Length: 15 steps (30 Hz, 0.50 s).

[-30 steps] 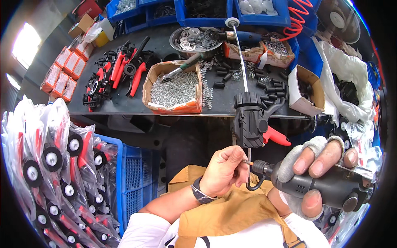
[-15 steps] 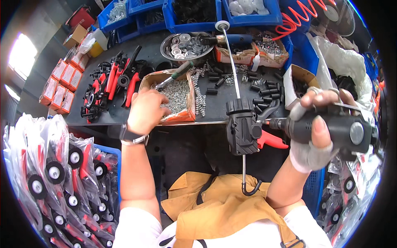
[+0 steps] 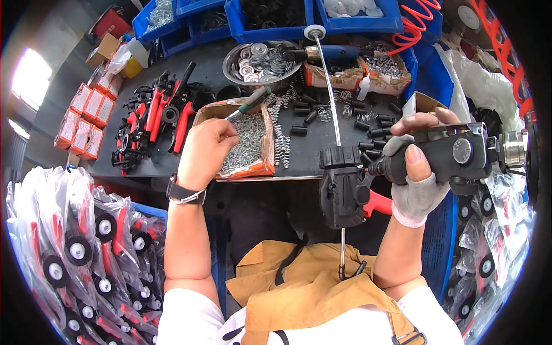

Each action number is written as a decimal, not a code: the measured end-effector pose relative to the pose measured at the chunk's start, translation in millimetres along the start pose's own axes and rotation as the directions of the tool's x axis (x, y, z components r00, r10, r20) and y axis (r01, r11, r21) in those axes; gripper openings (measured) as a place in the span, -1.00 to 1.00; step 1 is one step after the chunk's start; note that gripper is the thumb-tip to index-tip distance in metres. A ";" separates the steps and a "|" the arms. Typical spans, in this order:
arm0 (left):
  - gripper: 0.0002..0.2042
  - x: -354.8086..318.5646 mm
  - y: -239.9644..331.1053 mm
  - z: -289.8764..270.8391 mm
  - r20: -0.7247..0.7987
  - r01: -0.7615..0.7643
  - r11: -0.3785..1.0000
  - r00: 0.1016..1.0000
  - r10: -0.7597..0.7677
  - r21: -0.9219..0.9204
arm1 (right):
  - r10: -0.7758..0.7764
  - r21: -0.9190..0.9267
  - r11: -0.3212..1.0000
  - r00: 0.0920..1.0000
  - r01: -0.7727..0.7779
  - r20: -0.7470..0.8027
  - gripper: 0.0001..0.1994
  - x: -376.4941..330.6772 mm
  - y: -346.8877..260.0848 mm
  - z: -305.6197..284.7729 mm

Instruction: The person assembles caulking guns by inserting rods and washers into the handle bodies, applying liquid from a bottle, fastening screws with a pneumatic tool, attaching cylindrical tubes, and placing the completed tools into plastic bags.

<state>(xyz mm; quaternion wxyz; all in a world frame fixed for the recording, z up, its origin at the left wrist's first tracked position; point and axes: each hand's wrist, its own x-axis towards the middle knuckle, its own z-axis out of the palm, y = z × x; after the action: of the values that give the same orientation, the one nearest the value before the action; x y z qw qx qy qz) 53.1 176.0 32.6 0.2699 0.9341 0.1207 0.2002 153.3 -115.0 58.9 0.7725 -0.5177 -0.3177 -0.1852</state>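
Observation:
My left hand is over the left side of a cardboard box of small screws, fingers drawn together; whatever is in them is hidden. A green-handled tool lies across the box's far edge, its metal end near my fingers. My right hand, in a pale fingerless glove, grips a black air screwdriver held sideways. Its tip meets, or nearly meets, the right side of a black caulking gun body. A long metal rod passes through that body, with a disc at the far end and a hook near my apron. A red trigger shows beside it.
Black sleeves and springs lie on the dark bench. A bowl of washers, red-handled parts and blue bins stand farther back. Bagged caulking guns fill both sides. A red coiled hose hangs at right.
The fingers of my left hand have closed together over the screws. My right hand and the air screwdriver have shifted left, and the caulking gun body sits slightly lower and farther right.

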 end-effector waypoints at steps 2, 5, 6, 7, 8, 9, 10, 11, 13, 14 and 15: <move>-0.92 -0.2 2.3 -0.9 0.028 0.074 0.992 0.997 -0.071 -0.106 | -0.057 -0.010 0.998 0.998 0.057 -0.009 -0.40 -0.8 -6.9 -5.1; -0.92 -3.5 2.0 -1.7 -0.109 0.163 0.979 0.978 -0.176 -0.121 | -0.136 0.075 0.988 0.990 0.138 -0.031 -0.34 -5.9 -30.9 -12.6; -0.91 -3.0 3.4 -1.6 -0.131 0.129 0.986 0.981 -0.142 -0.103 | -0.114 0.106 0.987 0.991 0.121 -0.068 -0.32 -9.2 -40.8 -11.3; -0.91 -8.1 9.0 0.8 -0.128 0.131 0.986 0.981 -0.143 -0.103 | -0.092 0.137 0.985 0.990 0.106 -0.105 -0.31 -14.9 -48.7 -10.4; -0.89 -17.8 19.5 5.9 -0.162 0.098 0.943 0.974 -0.156 -0.319 | -0.053 0.166 0.984 0.996 0.063 -0.065 -0.39 -24.3 -53.8 -18.5; -0.87 -26.1 34.2 13.3 -0.192 0.046 0.853 0.967 -0.168 -0.519 | -0.129 0.148 0.980 0.991 0.130 -0.020 -0.38 -27.5 -57.8 -23.5; -0.83 -41.7 54.7 21.6 -0.046 0.086 0.674 0.983 -0.176 -0.734 | -0.176 0.201 0.967 0.982 0.158 0.071 -0.37 -30.7 -61.2 -31.1; -0.79 -64.6 73.6 28.8 0.085 0.151 0.451 0.983 -0.164 -0.880 | -0.219 0.277 0.946 0.961 0.167 0.169 -0.35 -33.5 -62.5 -33.3; -0.73 -100.8 105.4 51.7 0.281 0.289 0.122 0.956 -0.080 -0.949 | -0.136 0.361 0.931 0.966 0.048 0.221 -0.33 -40.7 -92.9 -16.0; -0.72 -116.8 112.6 64.2 0.342 0.339 -0.045 0.936 -0.078 -0.940 | -0.192 0.349 0.930 0.963 0.116 0.191 -0.31 -44.2 -92.9 -12.7; -0.71 -129.7 112.9 75.3 0.396 0.374 -0.209 0.915 -0.074 -0.904 | -0.245 0.342 0.923 0.955 0.177 0.166 -0.30 -49.0 -90.1 -6.3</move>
<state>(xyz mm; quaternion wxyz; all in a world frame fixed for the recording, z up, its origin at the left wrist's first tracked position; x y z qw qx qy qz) -16.1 5.3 -3.4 0.9221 0.3739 0.0654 0.0746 64.0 -158.4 85.3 0.7853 -0.3628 -0.4760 -0.1585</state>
